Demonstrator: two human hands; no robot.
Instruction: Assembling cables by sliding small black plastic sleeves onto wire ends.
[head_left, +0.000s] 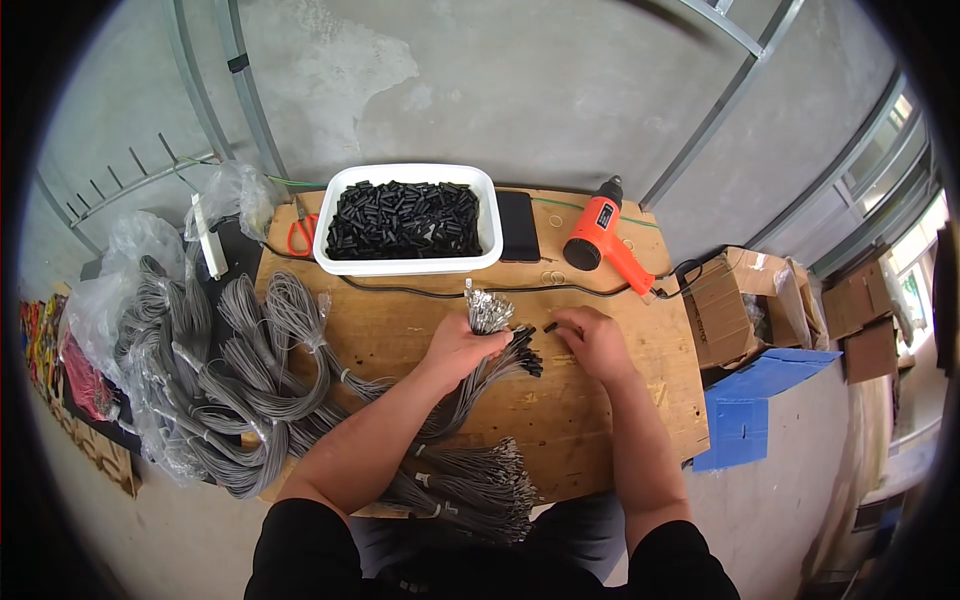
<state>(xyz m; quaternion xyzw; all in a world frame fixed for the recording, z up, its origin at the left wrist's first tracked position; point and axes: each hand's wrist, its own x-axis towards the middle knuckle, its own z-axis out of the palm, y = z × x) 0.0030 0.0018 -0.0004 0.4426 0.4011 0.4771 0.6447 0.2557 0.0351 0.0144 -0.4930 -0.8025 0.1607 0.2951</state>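
Observation:
My left hand (pixel 458 346) is wrapped round a bundle of thin grey wires, and their silver metal terminals (pixel 489 311) stick up above the fist. Beside it, several wire ends bear black sleeves (pixel 524 354) and point right. A short black sleeve (pixel 550 327) juts from the fingertips of my right hand (pixel 594 343), which is closed in a pinch just right of the bundle. Behind both hands stands a white tub (pixel 408 267) full of similar black sleeves (pixel 405 220). Near my lap lie more grey wire bundles (pixel 470 480) with bare metal ends.
Coiled grey wires (pixel 240 370) cover the wooden table's (pixel 580 440) left side. An orange heat gun (pixel 606 240) lies back right, its black cord crossing the table. Orange-handled pliers (pixel 301 232) and a flat black case (pixel 518 226) flank the tub. A cardboard box (pixel 722 310) stands right.

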